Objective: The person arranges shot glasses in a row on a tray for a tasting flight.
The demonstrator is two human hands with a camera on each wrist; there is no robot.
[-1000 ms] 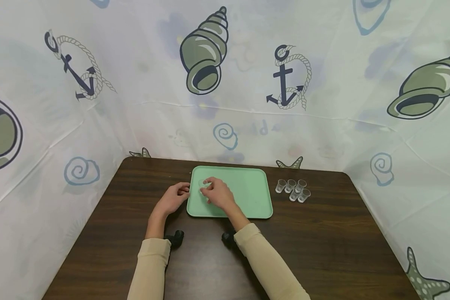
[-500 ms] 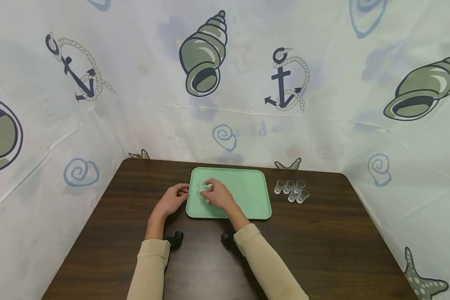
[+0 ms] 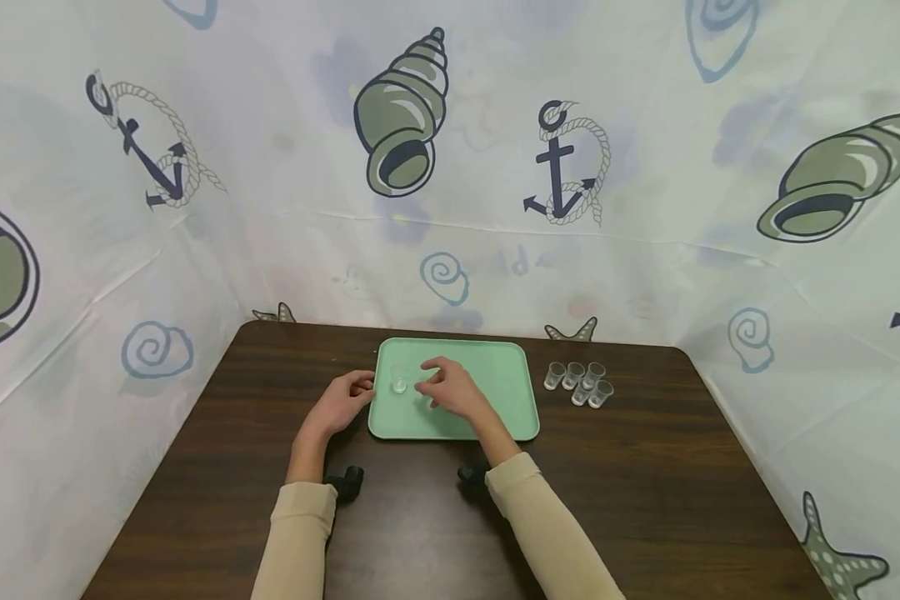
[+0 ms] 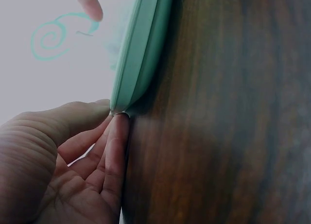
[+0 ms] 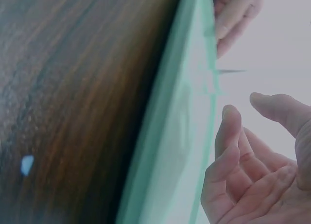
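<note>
My left hand (image 3: 341,404) is pinching the green tray (image 3: 491,362) at nine o'clock. My right hand (image 3: 454,392) is hovering, released; at its nine o'clock, a clear cup (image 3: 398,381) is standing upright on the tray.

The left hand (image 3: 341,404) pinches the tray's rim (image 3: 453,342); the right hand (image 3: 453,390) spreads its grasp

Both arms reach in low over the worktop (image 3: 405,533), wearing beige sleeves, the left sleeve (image 3: 292,533) and the right sleeve (image 3: 551,525) ending in cuffs that leave the wrists bare. I see the left forearm run almost straight forward, the hand turning inward to the tray's left edge, with thumb (image 4: 80,114) and fingertips meeting at the rim. The right forearm slants inward across the tray's front edge. That hand hangs over the tray, left of its centre, its thumb (image 5: 279,107) held clearly apart from the loosely bent fingers (image 5: 228,129).
</note>
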